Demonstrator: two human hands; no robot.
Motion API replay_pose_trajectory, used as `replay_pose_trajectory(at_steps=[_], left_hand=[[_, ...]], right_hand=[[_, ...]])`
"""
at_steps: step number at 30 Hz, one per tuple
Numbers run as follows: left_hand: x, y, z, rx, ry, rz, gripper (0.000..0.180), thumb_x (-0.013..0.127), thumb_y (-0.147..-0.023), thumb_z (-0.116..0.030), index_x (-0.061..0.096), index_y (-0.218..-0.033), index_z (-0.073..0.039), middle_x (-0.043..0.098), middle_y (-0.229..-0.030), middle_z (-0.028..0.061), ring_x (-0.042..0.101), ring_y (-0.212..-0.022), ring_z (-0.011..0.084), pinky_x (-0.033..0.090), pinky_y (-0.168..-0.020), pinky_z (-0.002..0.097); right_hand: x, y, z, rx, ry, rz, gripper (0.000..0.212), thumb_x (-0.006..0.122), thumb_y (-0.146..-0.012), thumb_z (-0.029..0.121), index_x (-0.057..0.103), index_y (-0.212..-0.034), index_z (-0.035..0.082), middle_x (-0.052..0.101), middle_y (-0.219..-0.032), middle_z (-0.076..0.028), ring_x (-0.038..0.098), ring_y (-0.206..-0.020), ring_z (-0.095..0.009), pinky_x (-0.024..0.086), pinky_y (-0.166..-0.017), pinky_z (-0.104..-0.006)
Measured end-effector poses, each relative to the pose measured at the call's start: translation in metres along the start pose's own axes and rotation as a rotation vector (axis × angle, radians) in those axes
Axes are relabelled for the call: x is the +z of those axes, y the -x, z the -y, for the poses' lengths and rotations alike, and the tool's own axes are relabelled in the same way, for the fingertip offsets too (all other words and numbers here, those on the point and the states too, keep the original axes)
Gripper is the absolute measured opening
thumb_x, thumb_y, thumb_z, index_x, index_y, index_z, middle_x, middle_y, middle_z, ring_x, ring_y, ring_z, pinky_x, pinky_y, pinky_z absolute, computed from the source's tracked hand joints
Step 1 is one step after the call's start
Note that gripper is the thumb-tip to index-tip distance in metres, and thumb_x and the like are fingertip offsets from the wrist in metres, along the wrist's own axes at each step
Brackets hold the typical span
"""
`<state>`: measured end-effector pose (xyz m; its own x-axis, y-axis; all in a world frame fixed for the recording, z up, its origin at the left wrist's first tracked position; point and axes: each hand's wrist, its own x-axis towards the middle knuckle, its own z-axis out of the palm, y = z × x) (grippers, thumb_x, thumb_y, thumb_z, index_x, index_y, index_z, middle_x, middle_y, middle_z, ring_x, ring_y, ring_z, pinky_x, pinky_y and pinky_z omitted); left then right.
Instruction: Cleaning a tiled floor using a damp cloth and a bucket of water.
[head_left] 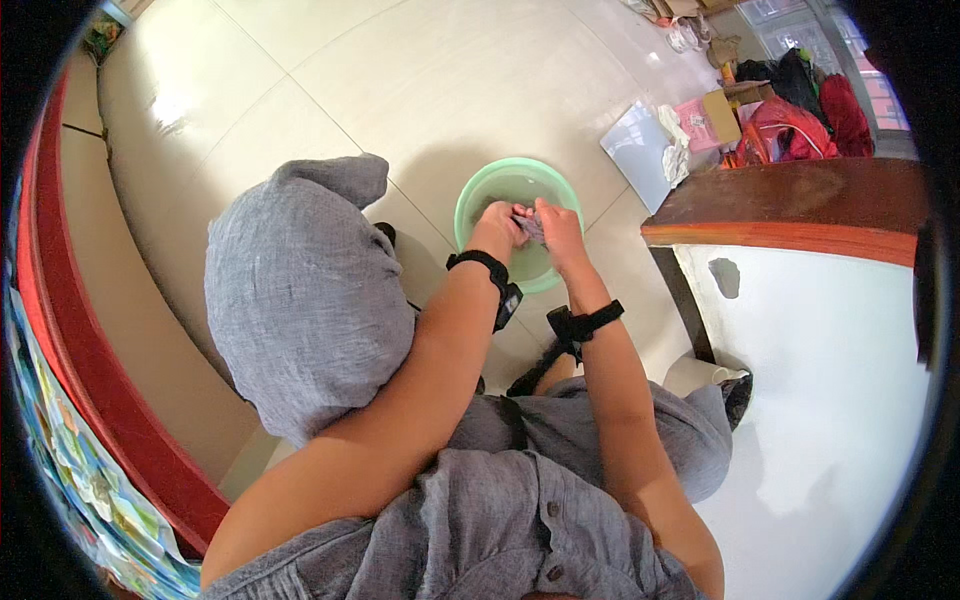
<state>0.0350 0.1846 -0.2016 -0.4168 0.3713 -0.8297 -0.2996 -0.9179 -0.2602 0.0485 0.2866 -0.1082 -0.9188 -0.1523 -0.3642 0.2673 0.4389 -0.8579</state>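
Note:
Both of my hands are together over a pale green basin (467, 195) that stands on the floor in front of me. A small bunched greyish-purple cloth (531, 229) is gripped between them; its exact kind is too small to tell. My left hand (503, 222) closes on the cloth's left end, palm side partly hidden. On its right end my right hand (558, 228) is closed, thumb side up. The basin seems to hold cloudy water, with my hands at or above its surface. Each of my wrists wears a black strap with a small device.
Light tiles (330, 60) make up the floor. To the right stands a white cabinet (800, 350) with a brown wooden top (800, 205). Boxes, bags and red cloth items (790, 130) are heaped beyond it. A red-edged bed frame (90, 370) runs along the left.

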Motion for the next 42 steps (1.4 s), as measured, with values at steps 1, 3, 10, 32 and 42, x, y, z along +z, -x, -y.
replay_pose_trajectory(at_steps=[1,3,10,32,42], left_hand=[[0.005,0.005,0.002,-0.004,0.050,-0.003,0.030,0.029,-0.094,-0.013,0.039,-0.067,-0.005,0.042,-0.055,0.0058,0.043,-0.047,0.0194,0.042,-0.046,0.0329],[0.009,0.003,-0.012,0.001,0.168,-0.004,0.029,0.029,-0.094,-0.014,0.038,-0.068,-0.005,0.041,-0.055,0.0054,0.043,-0.047,0.0193,0.044,-0.046,0.0330],[-0.007,-0.002,-0.030,0.065,0.276,-0.106,0.022,0.033,-0.096,-0.014,0.038,-0.077,-0.004,0.045,-0.061,0.0075,0.044,-0.049,0.0186,0.054,-0.056,0.0389],[-0.024,-0.006,-0.005,0.096,-0.105,-0.162,0.018,0.041,-0.095,-0.014,0.051,-0.084,-0.002,0.061,-0.076,0.0099,0.058,-0.062,0.0224,0.057,-0.060,0.0378],[-0.022,-0.004,-0.006,0.236,-0.840,-0.081,0.031,0.047,-0.094,-0.026,0.051,-0.074,-0.004,0.045,-0.054,0.0029,0.040,-0.042,0.0139,0.048,-0.043,0.0322]], right_hand=[[-0.005,0.001,0.006,-0.015,0.064,-0.017,0.040,0.051,-0.089,0.035,0.062,-0.076,-0.002,0.057,-0.065,-0.008,0.050,-0.058,-0.014,0.038,-0.053,-0.0305],[0.000,0.001,0.022,-0.051,0.124,-0.003,0.045,0.049,-0.089,0.037,0.064,-0.080,-0.006,0.061,-0.066,-0.016,0.056,-0.062,-0.020,0.044,-0.061,-0.0350],[-0.009,0.020,0.067,-0.204,0.308,-0.082,0.046,0.052,-0.088,0.036,0.055,-0.066,-0.005,0.049,-0.054,-0.013,0.045,-0.051,-0.018,0.038,-0.053,-0.0370],[-0.037,0.033,0.094,-0.388,0.260,-0.184,0.042,0.055,-0.090,0.026,0.040,-0.059,0.002,0.031,-0.055,0.005,0.029,-0.054,-0.006,0.024,-0.047,-0.0278],[-0.071,0.014,0.095,-0.344,0.245,-0.273,0.041,0.054,-0.091,0.025,0.039,-0.060,0.004,0.032,-0.059,0.006,0.028,-0.057,-0.006,0.024,-0.050,-0.0264]])
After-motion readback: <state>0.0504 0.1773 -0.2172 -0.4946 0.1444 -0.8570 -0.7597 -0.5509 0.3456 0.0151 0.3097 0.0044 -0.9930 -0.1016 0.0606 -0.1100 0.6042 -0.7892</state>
